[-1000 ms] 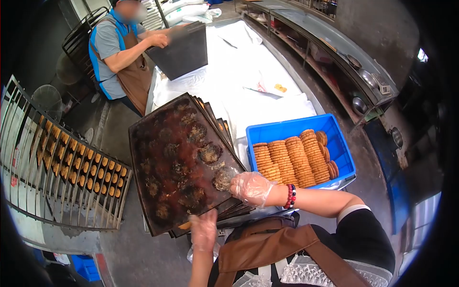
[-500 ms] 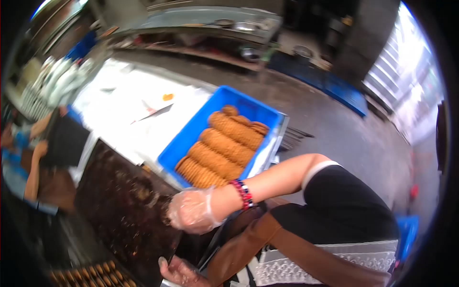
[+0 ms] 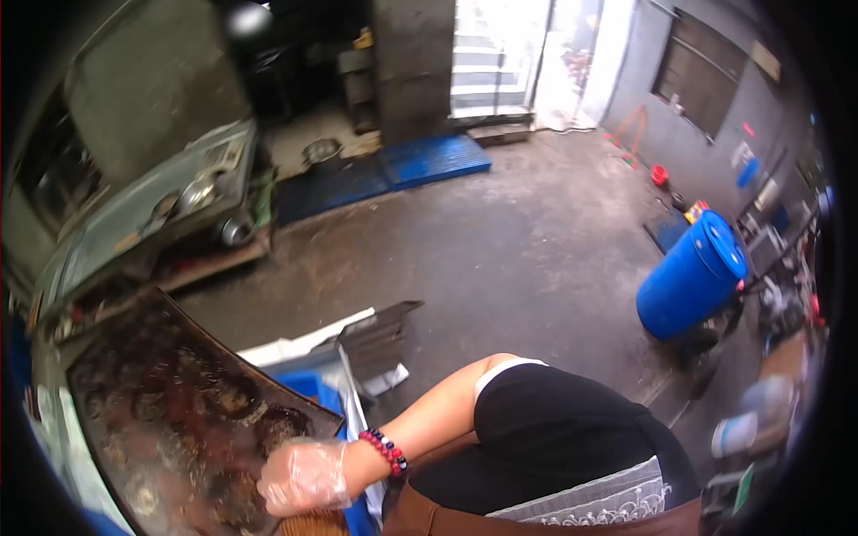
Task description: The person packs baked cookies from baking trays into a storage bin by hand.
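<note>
My right hand [image 3: 304, 478], in a clear plastic glove with a beaded bracelet at the wrist, is closed on the near right edge of a dark tray [image 3: 183, 402]. Crumbs and brown residue cover the tray's surface. Under the tray and hand, parts of a blue crate [image 3: 313, 384] show, with some brown biscuits [image 3: 313, 524] at the bottom edge. The tray hides most of the crate. My left hand is out of view.
A low metal-topped table [image 3: 152, 214] with pans stands at upper left. Blue slatted platforms [image 3: 438, 161] lie near the doorway. A blue barrel [image 3: 688, 277] stands on the floor at right. Corrugated sheets [image 3: 380, 335] lie beyond the crate.
The view has swung right, bringing the barrel and doorway into sight. The tray now overlaps the crate and hides most biscuits. My left hand and the other person have left the view.
</note>
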